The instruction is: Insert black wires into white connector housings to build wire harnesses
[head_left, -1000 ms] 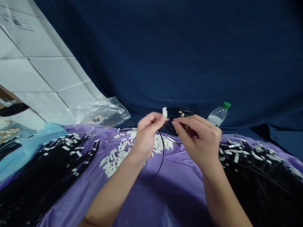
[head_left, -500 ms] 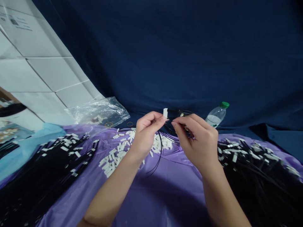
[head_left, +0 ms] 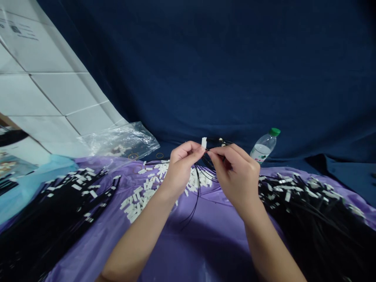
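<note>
Between the thumb and fingers of my left hand (head_left: 181,166) is a small white connector (head_left: 204,142), held upright. Close beside it on the right, my right hand (head_left: 236,172) pinches a thin black wire (head_left: 208,150) whose end is at the connector's lower part; whether it is inserted cannot be made out. More black wires (head_left: 198,188) hang below and between my hands. Behind my left hand, a pile of white connectors (head_left: 141,199) lies on the purple cloth (head_left: 205,231).
Black wire bundles with white connectors lie at left (head_left: 58,219) and right (head_left: 317,219). A clear plastic bag (head_left: 126,141) is at the back left, a green-capped bottle (head_left: 263,147) at the back right. White boxes (head_left: 58,90) and a dark blue cloth (head_left: 220,70) stand behind.
My right hand has moved left, bringing its fingertips and the wire up to the connector. My left hand still holds the connector. The whole view has shifted slightly.
</note>
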The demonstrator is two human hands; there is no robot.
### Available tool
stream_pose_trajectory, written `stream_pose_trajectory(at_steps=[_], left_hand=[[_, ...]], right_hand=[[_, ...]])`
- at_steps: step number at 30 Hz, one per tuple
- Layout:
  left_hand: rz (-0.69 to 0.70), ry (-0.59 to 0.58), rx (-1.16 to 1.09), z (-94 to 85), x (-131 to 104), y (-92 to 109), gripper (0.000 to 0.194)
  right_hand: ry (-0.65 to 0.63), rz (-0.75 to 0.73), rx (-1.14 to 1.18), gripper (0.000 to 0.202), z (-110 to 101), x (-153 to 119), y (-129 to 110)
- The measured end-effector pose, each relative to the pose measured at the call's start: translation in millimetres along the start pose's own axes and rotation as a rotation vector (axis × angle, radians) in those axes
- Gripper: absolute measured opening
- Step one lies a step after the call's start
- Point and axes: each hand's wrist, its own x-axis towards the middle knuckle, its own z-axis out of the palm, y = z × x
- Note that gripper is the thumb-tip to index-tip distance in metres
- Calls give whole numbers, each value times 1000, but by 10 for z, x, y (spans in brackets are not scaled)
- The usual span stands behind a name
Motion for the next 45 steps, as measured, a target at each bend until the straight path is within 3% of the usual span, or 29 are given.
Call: stream_pose_trajectory(at_steps=[3,7,9,11,13,16,20,25,30,37,41,45], left_hand=[[-30,6,-29,-16,18,-22,13],[-106,88,-93,-79,86,-37,9],[-132,168,-131,-121,132,-47,9],[-136,253,-168,-158,172,-59,9],[-127,309,-203,-183,196,-70,9],[-114,321,-243,-200,205,-82,10],[-103,331,-257,-209,201,-92,13],[-105,333,-272,-219,206,-91,14],[-98,347,-275,-247,230,-81,12],[-102,353,-232,-253,233,-96,13],[-119,355,-222,-247,234,-107,13],[-114,354,-206,-242,241,-114,12]], right_hand=[[-1,-21,14,9,-2,12,6],[197,-129,-99,16,-89,28,-78],[213,-158,-73,16,-148,20,-146],[30,-96,71,9,-176,-4,-206],[-256,39,186,7,-148,-39,-238],[-529,212,157,9,-8,-87,-223],[-628,279,87,14,175,-107,-156],[-628,290,123,14,211,-99,-127],[-518,398,289,9,196,-88,-88],[-475,943,1323,18,100,100,194],[-97,988,1513,16,-2,196,387],[285,839,1516,13,-50,226,488]])
